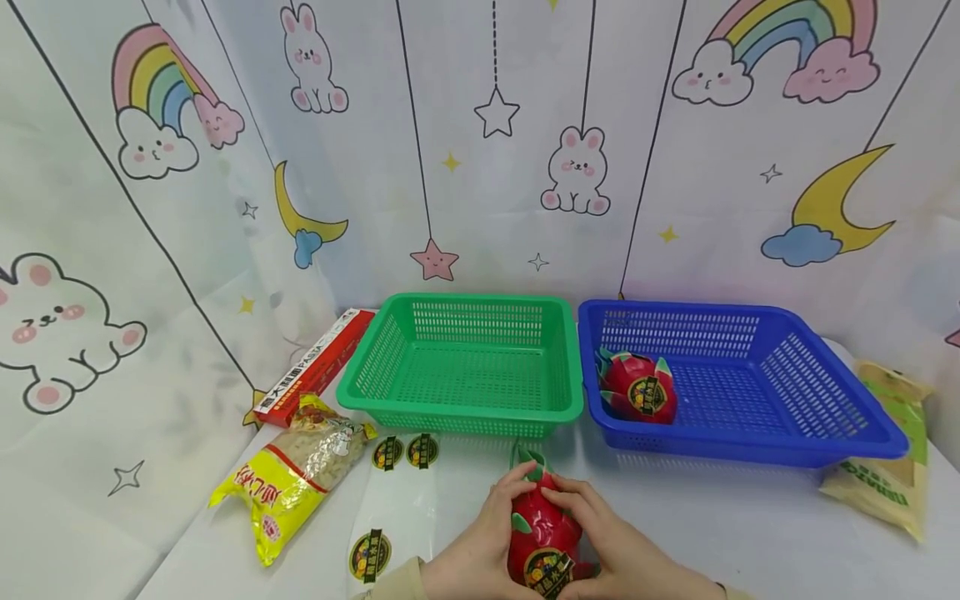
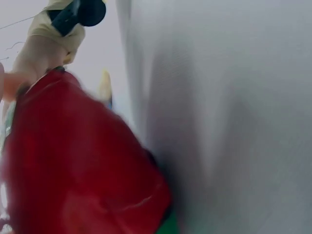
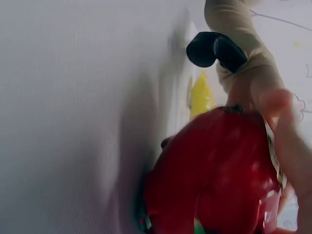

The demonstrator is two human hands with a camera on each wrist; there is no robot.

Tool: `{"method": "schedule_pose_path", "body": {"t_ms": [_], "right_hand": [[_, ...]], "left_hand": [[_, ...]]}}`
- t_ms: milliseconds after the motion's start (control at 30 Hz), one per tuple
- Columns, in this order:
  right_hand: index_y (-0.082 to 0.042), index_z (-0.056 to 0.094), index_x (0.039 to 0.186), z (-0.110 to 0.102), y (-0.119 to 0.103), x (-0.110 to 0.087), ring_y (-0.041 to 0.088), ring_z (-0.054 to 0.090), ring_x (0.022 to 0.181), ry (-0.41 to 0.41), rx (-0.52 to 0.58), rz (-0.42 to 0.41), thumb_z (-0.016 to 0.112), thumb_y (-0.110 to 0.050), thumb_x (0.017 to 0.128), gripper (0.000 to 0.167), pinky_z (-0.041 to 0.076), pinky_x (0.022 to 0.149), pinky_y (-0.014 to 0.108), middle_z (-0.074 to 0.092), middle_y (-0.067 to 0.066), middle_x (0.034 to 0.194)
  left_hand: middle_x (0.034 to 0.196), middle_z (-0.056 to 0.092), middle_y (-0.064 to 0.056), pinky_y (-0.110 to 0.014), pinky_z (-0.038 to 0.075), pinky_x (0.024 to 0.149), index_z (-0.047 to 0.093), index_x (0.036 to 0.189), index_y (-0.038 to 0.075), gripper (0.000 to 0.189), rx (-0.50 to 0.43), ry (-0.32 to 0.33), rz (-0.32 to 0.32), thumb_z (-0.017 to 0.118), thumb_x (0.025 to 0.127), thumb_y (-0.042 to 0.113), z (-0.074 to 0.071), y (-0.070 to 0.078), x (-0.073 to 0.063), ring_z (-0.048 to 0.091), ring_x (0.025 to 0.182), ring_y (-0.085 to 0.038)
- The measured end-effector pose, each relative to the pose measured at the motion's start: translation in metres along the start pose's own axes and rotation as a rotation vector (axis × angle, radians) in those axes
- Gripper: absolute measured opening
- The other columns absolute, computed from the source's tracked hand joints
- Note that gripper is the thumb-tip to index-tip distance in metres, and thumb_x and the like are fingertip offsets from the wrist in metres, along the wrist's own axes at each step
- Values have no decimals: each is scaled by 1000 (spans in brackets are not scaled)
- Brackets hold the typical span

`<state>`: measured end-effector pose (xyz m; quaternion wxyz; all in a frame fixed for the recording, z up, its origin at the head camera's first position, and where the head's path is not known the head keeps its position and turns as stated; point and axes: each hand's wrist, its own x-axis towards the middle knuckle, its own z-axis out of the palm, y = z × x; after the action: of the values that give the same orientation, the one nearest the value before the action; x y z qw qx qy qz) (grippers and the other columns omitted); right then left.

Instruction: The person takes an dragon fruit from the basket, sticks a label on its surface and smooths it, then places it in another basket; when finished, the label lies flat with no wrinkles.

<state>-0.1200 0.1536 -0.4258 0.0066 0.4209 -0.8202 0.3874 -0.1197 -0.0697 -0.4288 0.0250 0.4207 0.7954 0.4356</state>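
Between both hands is a red dragon fruit [image 1: 542, 521] with green leaf tips and a round black-and-gold sticker [image 1: 548, 572] on its near face. My left hand [image 1: 480, 542] grips its left side, and the fingers of my right hand [image 1: 626, 546] curl round the right side. The same dragon fruit [image 2: 83, 161] fills much of the left wrist view, its red skin blurred. In the right wrist view the dragon fruit [image 3: 214, 170] sits close to the white tabletop. To the left lies a clear backing sheet [image 1: 397, 508] bearing several similar stickers.
A green basket [image 1: 461, 417] stands behind the hands. Beside it, a blue basket [image 1: 720, 446] holds another stickered dragon fruit [image 1: 641, 387]. At left lie a red pasta box [image 1: 315, 367] and a yellow macaroni bag [image 1: 296, 475]; a beige-green packet [image 1: 888, 450] lies at far right.
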Motion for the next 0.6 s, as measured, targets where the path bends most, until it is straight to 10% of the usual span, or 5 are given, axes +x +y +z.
{"method": "schedule_pose_path", "body": {"t_ms": [267,600], "right_hand": [[-7,34,139,3,-1,0,26,46,116,37,-63,-20,75,-42,71,86,52,79,25,34,20,136],[-19,46,133,-5,4,2,21,52,113,58,-96,-54,77,-37,64,78,53,80,31,45,7,128]], "left_hand": [[147,11,-20,-38,43,98,12,137,4,106,96,112,114,84,64,28,8,-4,-1,22,134,-32],[151,5,-9,-34,45,95,22,138,15,89,19,1,-11,79,71,30,1,-1,-5,17,137,-32]]}}
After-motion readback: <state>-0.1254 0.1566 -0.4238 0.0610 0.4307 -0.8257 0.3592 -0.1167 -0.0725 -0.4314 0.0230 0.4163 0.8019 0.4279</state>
